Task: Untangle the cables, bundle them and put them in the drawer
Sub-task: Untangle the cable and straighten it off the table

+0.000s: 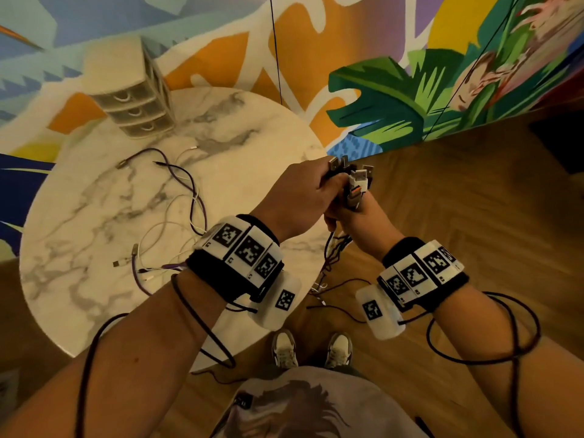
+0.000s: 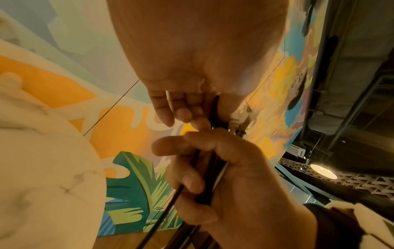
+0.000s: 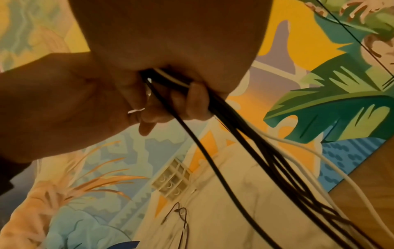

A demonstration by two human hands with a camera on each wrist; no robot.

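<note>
Up at about one o'clock from the round marble table (image 1: 94,197), just off its rim, both hands meet around one bunch of cables (image 1: 354,181). The left hand (image 1: 297,197) has its fingers curled round the bunch near the plug ends, which stick out in a cluster above the knuckles. The right hand (image 1: 357,216) grips the same cables just below, at five o'clock from the left, and their black and white strands (image 3: 245,143) hang from it toward the wooden floor (image 1: 458,200). More loose cables (image 1: 186,197), purple and white, lie tangled on the table at its centre and six o'clock side. A small three-drawer unit (image 1: 132,99) stands at the table's eleven o'clock edge, drawers closed, well apart from the hands.
</note>
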